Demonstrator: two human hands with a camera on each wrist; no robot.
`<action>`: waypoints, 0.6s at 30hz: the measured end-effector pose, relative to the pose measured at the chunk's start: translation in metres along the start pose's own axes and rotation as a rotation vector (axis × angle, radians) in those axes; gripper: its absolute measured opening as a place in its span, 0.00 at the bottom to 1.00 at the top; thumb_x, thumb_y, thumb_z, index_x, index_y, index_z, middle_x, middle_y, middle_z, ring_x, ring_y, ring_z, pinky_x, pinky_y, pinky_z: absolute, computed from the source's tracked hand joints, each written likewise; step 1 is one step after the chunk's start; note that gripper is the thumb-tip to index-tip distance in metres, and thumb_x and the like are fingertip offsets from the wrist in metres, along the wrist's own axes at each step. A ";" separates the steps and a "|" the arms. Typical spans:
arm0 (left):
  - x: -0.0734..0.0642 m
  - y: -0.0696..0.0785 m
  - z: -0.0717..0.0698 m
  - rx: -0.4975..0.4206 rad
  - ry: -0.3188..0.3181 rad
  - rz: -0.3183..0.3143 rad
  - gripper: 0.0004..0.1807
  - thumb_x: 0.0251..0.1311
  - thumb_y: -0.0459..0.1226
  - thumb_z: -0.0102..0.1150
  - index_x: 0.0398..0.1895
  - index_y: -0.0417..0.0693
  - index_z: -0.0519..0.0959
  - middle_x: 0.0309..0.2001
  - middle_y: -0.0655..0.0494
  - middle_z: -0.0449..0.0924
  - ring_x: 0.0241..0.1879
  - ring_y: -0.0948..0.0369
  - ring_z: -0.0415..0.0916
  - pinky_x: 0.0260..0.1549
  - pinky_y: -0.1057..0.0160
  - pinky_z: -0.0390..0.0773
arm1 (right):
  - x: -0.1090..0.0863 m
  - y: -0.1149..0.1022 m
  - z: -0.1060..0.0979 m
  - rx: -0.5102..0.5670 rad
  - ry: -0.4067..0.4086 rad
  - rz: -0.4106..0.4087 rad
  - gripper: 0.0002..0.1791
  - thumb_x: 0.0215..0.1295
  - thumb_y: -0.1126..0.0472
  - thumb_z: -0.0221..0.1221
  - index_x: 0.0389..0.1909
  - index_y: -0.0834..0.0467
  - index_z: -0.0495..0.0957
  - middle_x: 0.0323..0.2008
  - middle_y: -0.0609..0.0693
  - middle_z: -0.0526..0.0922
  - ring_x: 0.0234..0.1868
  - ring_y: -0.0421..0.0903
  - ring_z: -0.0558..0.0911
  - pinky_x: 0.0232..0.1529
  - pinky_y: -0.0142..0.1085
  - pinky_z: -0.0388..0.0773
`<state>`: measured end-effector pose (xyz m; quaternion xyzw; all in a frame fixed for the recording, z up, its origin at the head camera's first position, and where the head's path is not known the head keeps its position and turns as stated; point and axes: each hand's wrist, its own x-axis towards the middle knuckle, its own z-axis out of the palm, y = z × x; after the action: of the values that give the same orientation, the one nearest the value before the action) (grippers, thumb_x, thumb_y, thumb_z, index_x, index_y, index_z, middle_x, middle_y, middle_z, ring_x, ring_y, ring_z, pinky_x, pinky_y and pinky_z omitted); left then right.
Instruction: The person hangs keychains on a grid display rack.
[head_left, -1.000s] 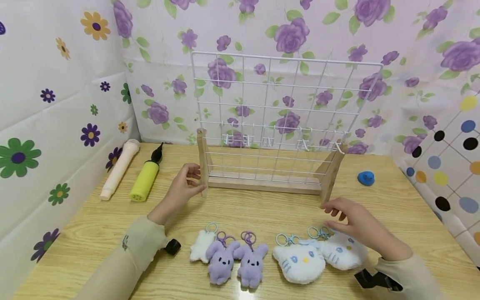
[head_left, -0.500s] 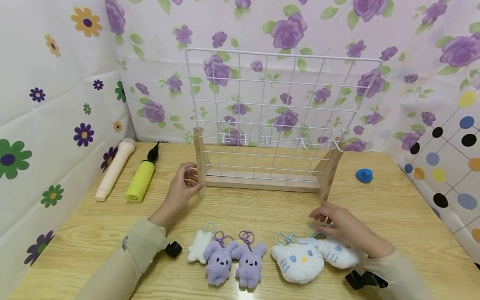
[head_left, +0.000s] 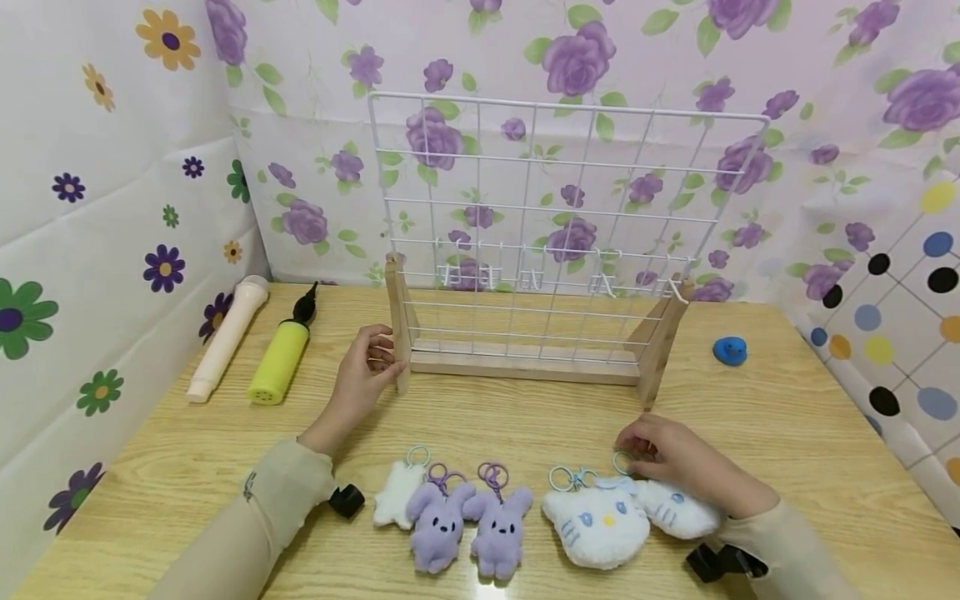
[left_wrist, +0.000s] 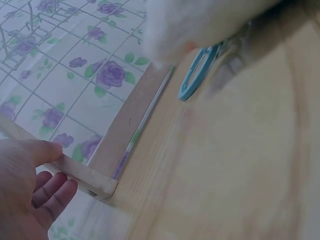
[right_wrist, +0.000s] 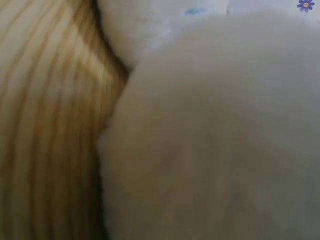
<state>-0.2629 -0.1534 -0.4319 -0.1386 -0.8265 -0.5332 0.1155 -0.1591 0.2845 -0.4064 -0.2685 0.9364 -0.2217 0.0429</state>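
One hand's moved: R hand [head_left: 678, 457] was up by the right foot of the stand [head_left: 525, 367] a sec ago, now down-left over the R cat [head_left: 686, 516], lower right of frame, fingers curled near its blue ring [head_left: 614, 463]; can't tell if they pinch it. R wrist cam = mostly blurry white fluff. L hand [head_left: 356, 375] hasn't shifted: thumb over the left post [head_left: 397, 296], other fingers curled on its outer side, prob. a light hold. Suggests the work's now on R cat & ring, w/ L hand steadying the stand.

Bench [head_left: 510, 425]: pale wood grain, glare spot bottom ctr. Also on it: L cat [head_left: 600, 533] up against R cat; two bunnies [head_left: 437, 537] & white plush [head_left: 395, 497], lower ctr; pump [head_left: 279, 362] & pale mic [head_left: 229, 333], mid left; duck [head_left: 730, 351], mid right. Hooks [head_left: 468, 277] hang on the grid [head_left: 535, 105], ctr. Room: purple-rose cloth [head_left: 315, 142] behind, daisy sheet [head_left: 82, 233] left, dotted sheet [head_left: 911, 283] far right.
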 end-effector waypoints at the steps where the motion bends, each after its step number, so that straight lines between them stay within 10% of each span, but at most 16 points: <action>1: 0.000 0.000 0.000 0.002 0.002 0.002 0.27 0.59 0.29 0.62 0.60 0.40 0.64 0.48 0.39 0.73 0.43 0.49 0.75 0.39 0.75 0.73 | 0.000 0.000 0.001 0.006 -0.002 0.006 0.11 0.56 0.64 0.67 0.41 0.57 0.80 0.33 0.44 0.77 0.32 0.34 0.73 0.32 0.28 0.73; 18: -0.002 -0.001 0.000 0.013 0.016 0.042 0.27 0.58 0.27 0.62 0.59 0.39 0.64 0.46 0.39 0.73 0.40 0.53 0.75 0.38 0.76 0.74 | 0.002 -0.003 0.004 0.017 -0.045 0.068 0.11 0.54 0.64 0.68 0.37 0.54 0.78 0.29 0.41 0.75 0.29 0.31 0.70 0.28 0.28 0.71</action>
<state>-0.2612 -0.1534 -0.4332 -0.1511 -0.8258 -0.5264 0.1343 -0.1585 0.2800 -0.4088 -0.2412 0.9418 -0.2222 0.0735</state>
